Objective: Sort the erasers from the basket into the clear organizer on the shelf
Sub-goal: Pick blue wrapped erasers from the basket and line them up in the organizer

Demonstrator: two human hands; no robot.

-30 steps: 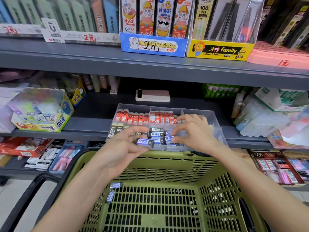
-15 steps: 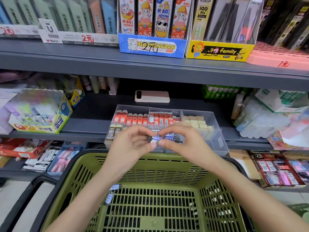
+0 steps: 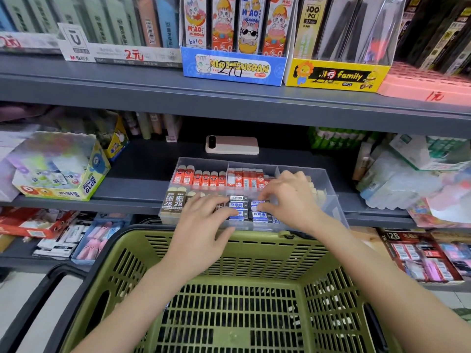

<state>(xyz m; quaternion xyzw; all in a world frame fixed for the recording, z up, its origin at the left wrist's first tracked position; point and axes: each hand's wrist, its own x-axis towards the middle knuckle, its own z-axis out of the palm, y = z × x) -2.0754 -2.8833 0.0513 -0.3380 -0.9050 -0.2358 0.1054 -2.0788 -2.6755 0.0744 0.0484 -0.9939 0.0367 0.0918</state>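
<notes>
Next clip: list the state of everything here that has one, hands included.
Organizer: open-topped, on the shelf, partly filled.
Red erasers: standing in rows at the back.
Blue erasers: lying stacked, front middle compartment.
Right hand: fingers curled, pinching a single eraser over that stack.
Left hand: fingers relaxed, resting over the erasers.
Basket: upright, handle folded down.
Phone: lying flat, face down.

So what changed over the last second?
The left hand passed the blue-labelled eraser to the right hand, which now pinches it low in the clear organizer's front middle compartment. Left hand let go and rests flat on the erasers beside it. The green basket, organizer and phone stayed put.
</notes>
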